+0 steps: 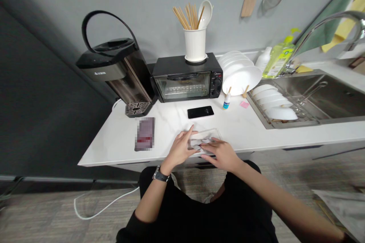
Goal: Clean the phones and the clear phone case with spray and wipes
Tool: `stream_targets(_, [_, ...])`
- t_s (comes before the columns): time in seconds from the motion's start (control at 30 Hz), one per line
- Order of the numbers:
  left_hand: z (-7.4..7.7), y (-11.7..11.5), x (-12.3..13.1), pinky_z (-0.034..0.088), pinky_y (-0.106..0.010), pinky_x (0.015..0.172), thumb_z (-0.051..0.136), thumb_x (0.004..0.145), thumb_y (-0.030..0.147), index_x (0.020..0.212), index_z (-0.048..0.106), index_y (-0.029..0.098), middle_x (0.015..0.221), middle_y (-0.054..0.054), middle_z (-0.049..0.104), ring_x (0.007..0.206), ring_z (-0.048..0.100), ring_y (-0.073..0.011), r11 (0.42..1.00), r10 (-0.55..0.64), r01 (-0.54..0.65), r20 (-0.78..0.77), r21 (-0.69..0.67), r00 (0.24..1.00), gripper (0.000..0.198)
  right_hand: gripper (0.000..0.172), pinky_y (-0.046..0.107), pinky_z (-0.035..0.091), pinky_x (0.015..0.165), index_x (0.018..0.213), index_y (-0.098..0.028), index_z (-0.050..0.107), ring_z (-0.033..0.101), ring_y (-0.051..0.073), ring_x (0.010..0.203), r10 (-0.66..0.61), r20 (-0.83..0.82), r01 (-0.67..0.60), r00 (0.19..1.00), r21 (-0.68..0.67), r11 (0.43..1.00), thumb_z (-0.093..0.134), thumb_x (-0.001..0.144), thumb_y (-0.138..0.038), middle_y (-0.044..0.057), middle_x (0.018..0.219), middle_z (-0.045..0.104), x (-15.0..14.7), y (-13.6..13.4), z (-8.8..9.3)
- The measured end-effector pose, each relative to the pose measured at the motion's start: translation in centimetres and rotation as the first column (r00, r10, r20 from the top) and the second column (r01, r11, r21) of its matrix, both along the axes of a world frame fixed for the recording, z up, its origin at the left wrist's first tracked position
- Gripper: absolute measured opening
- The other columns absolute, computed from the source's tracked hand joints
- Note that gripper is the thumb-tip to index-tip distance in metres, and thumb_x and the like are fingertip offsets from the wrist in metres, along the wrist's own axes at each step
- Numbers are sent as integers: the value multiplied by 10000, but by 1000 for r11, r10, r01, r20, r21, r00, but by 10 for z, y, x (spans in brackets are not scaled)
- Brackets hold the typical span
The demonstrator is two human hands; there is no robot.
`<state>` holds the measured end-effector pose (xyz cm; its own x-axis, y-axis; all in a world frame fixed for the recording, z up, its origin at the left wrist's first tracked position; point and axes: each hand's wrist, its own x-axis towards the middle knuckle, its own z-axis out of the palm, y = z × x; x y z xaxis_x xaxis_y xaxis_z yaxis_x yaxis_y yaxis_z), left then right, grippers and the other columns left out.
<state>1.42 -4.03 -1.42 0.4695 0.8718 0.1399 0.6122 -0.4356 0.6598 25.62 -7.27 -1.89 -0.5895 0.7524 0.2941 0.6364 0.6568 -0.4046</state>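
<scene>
A shallow clear plastic box [216, 133] lies near the front edge of the white countertop. My left hand [180, 147], with a dark-strapped watch on the wrist, grips its left side between thumb and fingers. Across from it, my right hand [224, 155] presses a crumpled white tissue or cloth [196, 142] against the box, fingertips on the material. My fingers and the tissue cover part of the box. Just behind the box lies a black phone [200, 112]. A small bottle with a blue label [226, 101] stands further back, beside a pink slip [244, 104].
On the left stand a water dispenser [125, 72] and a blurred purple packet [145, 133]. A toaster oven [185, 83] at the back carries a white utensil holder [195, 44]. Right of it are racked plates [242, 79] and a steel sink [322, 100] with stacked bowls [281, 114].
</scene>
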Motion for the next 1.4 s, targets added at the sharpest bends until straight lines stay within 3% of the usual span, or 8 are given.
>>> stream_targets(0.13, [1, 3, 5, 395, -492, 1124, 853, 812, 349, 1681, 130, 361, 1491, -48, 620, 1274, 526, -311, 1000, -8, 8, 2, -2, 1000, 1131, 365, 562, 417, 1199, 1322, -211, 692, 747, 282, 1131, -165, 60, 159, 984, 93, 983, 517, 1074, -414, 120, 1281, 756, 33, 11, -3])
stream_targets(0.37, [2, 6, 6, 422, -473, 1098, 797, 855, 324, 1682, 148, 346, 1511, -54, 603, 1230, 537, -296, 999, -47, 47, -2, -16, 999, 1052, 524, 499, 420, 1211, 1365, -191, 658, 730, 272, 1173, -34, -77, 36, 996, 25, 999, 615, 997, -561, 118, 1295, 752, -31, -1, -8])
stream_targets(0.57, [0, 8, 7, 391, -479, 1110, 840, 824, 362, 1681, 131, 355, 1487, -51, 625, 1244, 536, -302, 999, -35, 35, -21, 20, 999, 1113, 323, 550, 395, 1215, 1269, -249, 711, 758, 254, 1104, -140, 36, 137, 989, 82, 987, 505, 1082, -411, 83, 1240, 778, 30, 10, -4])
stream_targets(0.8, [-6, 15, 7, 423, -454, 1088, 783, 843, 289, 1666, 235, 342, 1487, -41, 628, 1203, 547, -286, 997, -72, 73, -35, 27, 997, 991, 561, 489, 437, 1193, 1340, -161, 675, 729, 291, 1171, -45, -31, 49, 998, 119, 992, 594, 998, -599, 148, 1297, 745, -34, 5, -9])
stream_targets(1.0, [-6, 11, 11, 417, -466, 1101, 800, 850, 379, 1665, 233, 353, 1493, -37, 622, 1231, 534, -296, 996, -58, 60, -39, 63, 998, 993, 370, 529, 430, 1191, 1253, -238, 738, 775, 268, 1036, -150, 74, 137, 986, 158, 978, 495, 1080, -457, 98, 1211, 785, 31, 7, -5])
stream_targets(1.13, [-6, 18, 12, 416, -452, 1108, 791, 859, 407, 1653, 292, 312, 1483, -57, 631, 1227, 522, -289, 994, -97, 99, -35, 51, 995, 942, 529, 550, 432, 1176, 1329, -127, 686, 738, 325, 1133, -227, 91, 203, 970, 217, 955, 539, 1040, -546, 201, 1315, 722, 14, 12, -8])
stream_targets(1.27, [-6, 20, 8, 439, -433, 1086, 786, 847, 328, 1654, 291, 298, 1475, -69, 633, 1170, 538, -267, 991, -130, 131, -30, 35, 991, 947, 546, 479, 432, 1197, 1359, -187, 676, 736, 269, 1148, -66, 17, 63, 998, 150, 987, 557, 1019, -597, 119, 1274, 760, -26, 3, -10])
stream_targets(1.4, [-4, 15, 7, 417, -446, 1111, 791, 855, 348, 1666, 245, 312, 1497, -62, 615, 1214, 532, -275, 991, -121, 122, -34, 58, 992, 979, 338, 492, 437, 1198, 1258, -300, 746, 774, 236, 1036, -77, 36, 71, 996, 152, 986, 533, 1063, -475, 33, 1168, 804, 13, 1, -9])
